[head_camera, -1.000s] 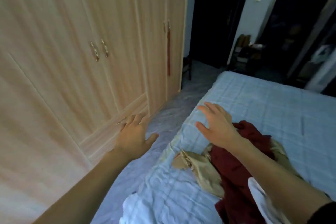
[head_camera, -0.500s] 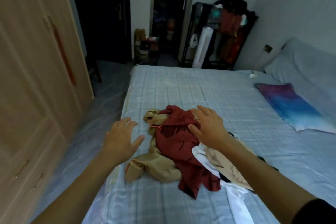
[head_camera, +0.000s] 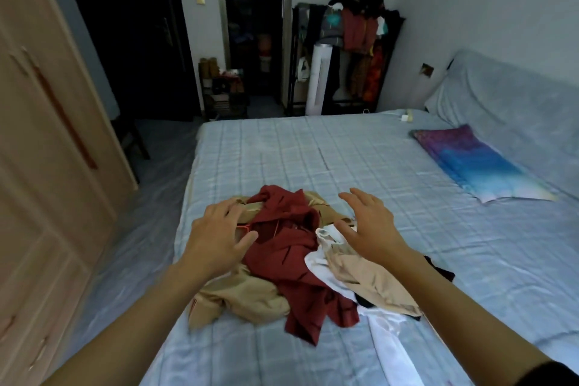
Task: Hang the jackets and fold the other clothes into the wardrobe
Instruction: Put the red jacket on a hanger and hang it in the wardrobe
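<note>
A heap of clothes lies on the near left part of the bed (head_camera: 360,163). In it a dark red garment (head_camera: 291,257) lies on top, with a tan garment (head_camera: 247,298), a beige garment (head_camera: 366,279), a white garment (head_camera: 388,341) and a bit of black cloth (head_camera: 441,271). My left hand (head_camera: 216,238) hovers over the heap's left side, fingers spread. My right hand (head_camera: 369,226) hovers over its right side, also spread and holding nothing. The wooden wardrobe (head_camera: 40,166) stands at the left with its doors closed.
A purple and blue pillow (head_camera: 476,163) lies at the bed's right. A loaded clothes rack (head_camera: 357,41) and a white tower fan (head_camera: 318,78) stand against the far wall. A narrow strip of floor (head_camera: 150,213) runs between wardrobe and bed.
My view has swung from the wardrobe to the bed. Both hands have moved over the clothes heap, the left from near the wardrobe drawers, the right lifted off the red garment.
</note>
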The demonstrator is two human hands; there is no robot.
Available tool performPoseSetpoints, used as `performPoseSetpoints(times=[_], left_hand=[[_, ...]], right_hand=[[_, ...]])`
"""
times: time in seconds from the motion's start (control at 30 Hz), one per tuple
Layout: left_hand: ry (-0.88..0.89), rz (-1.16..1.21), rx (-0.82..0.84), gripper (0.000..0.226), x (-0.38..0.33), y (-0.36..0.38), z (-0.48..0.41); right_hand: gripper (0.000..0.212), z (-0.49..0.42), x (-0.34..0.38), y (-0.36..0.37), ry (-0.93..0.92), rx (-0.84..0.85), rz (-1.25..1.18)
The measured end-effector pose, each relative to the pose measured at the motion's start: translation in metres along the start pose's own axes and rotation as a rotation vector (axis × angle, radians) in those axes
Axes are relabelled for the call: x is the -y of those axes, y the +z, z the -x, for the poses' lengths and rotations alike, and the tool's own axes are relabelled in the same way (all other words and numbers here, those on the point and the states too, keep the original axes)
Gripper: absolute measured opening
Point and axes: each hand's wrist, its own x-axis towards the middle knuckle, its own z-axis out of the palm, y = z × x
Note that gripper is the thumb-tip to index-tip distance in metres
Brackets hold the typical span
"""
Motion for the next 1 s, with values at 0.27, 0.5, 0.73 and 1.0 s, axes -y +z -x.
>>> performPoseSetpoints(times=[0.27,0.5,0.73,1.0], left_hand=[[-0.083,-0.001,0.034,0.063,-0.035,0.023,0.000],[-0.124,-0.016,0.079,0.059,-0.004,0.034,-0.020],[-0.142,0.125,0.046,0.051,0.034,0.057,-0.063],[-0.259,0.137,0.120,0.051,0.059,0.103,-0.094]], right_hand=[[0.057,-0.020,-0.045,0.013,-0.036,0.024,-0.118],[0.053,-0.047,-0.036,0.033,-0.152,0.010,-0.213],[0.056,-0.079,-0.016,0.059,-0.113,0.006,-0.183],[0.056,-0.126,-0.017,0.092,-0.064,0.100,-0.148]])
